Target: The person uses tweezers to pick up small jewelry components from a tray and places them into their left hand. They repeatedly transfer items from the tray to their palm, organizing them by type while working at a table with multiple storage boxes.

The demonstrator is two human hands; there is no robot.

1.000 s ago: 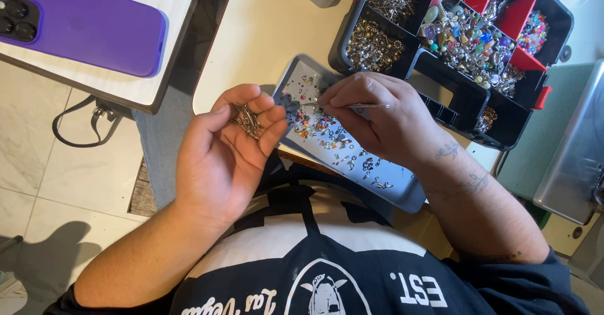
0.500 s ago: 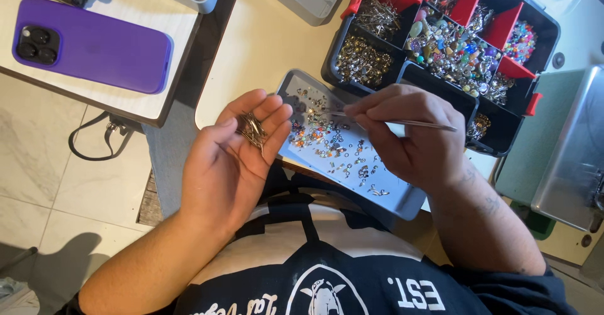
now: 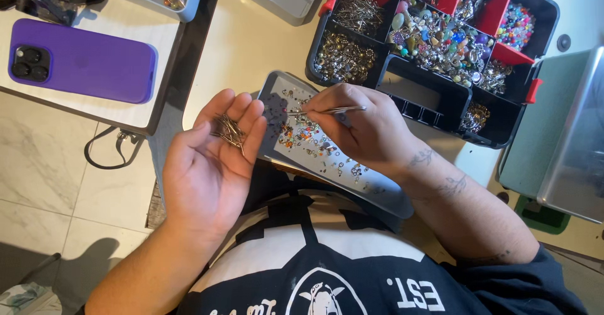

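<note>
My left hand is held palm up with fingers loosely spread, a small bunch of thin metal pins lying across the fingers. My right hand pinches a pair of slim metal tweezers whose tips point left toward the pins. Both hands hover over a flat grey tray scattered with small coloured beads. The tray rests on the table's edge against my lap.
A black organiser box with red dividers holds beads, pins and metal findings at the upper right. A purple phone lies on a white side table at left. A grey metal case stands at right. A black cable loops on the tiled floor.
My left hand has opened flatter, showing the pins. The tweezers in my right hand swung from pointing right to pointing left toward the pins. The view shifted slightly.
</note>
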